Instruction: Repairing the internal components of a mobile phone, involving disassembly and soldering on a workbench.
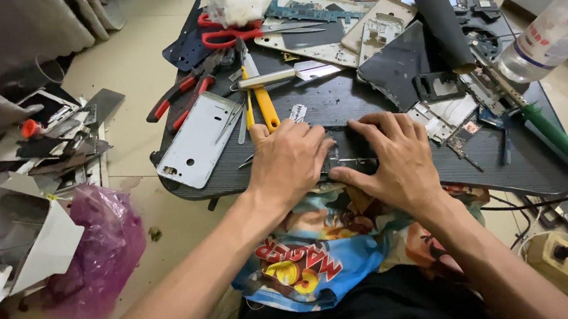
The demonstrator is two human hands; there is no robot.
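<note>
Both my hands press down on a dark phone body (350,155) lying at the near edge of a low black table (334,105). My left hand (287,162) covers its left end with fingers curled over it. My right hand (395,157) lies over its right end, fingers spread and thumb along the near side. Most of the phone is hidden under my hands. A silver phone back cover (198,139) lies just left of my left hand. Yellow-handled tools (263,104) lie just beyond my left hand.
Red-handled scissors (230,32), red pliers (178,97), phone frames and circuit boards (316,8) crowd the table's far side. A clear bottle (551,37) and a green-handled screwdriver (552,135) sit at the right. Scrap parts (59,133), a pink plastic bag (98,248) and a power strip (565,259) lie on the floor.
</note>
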